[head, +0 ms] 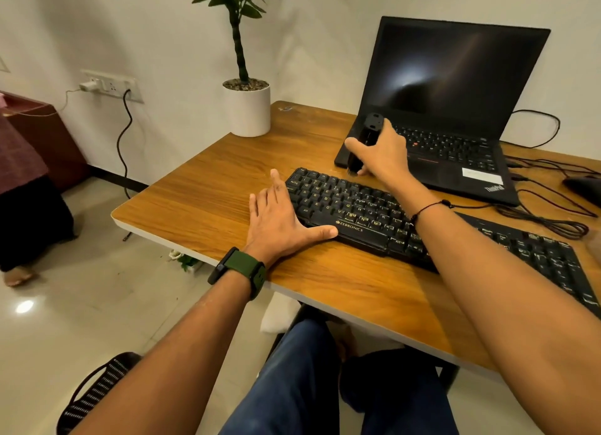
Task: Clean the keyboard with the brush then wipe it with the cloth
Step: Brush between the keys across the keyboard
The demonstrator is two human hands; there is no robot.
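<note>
A person sits at a wooden desk, seen from a camera on their head looking down along both bare forearms. A black keyboard lies across the middle of the frame, running from the centre down toward the lower right edge. The left hand, centre-left, lies flat on the wood at the keyboard's left end, its fingers straight and spread and the thumb stretched along the keyboard's near edge; it grips nothing and seems placed there to stop the keyboard sliding while it is brushed. A dark green watch sits on that wrist. The right hand, just above centre, is curled around a black brush, held almost upright with the dark bristles pointing down at the far edge of the keyboard — whether they touch the top row of keys or hover just above it cannot be told. The upright hold looks suited to working bristle tips into the gaps between keys. Brushing appears to be at the far left corner, so most of the keyboard likely remains to be covered. No cloth is visible anywhere in the frame. Behind the keyboard, in the upper right, an open laptop stands with a dark screen, cables trailing off to the right. A potted plant in a white pot stands at the desk's far left corner, top centre of the frame.
</note>
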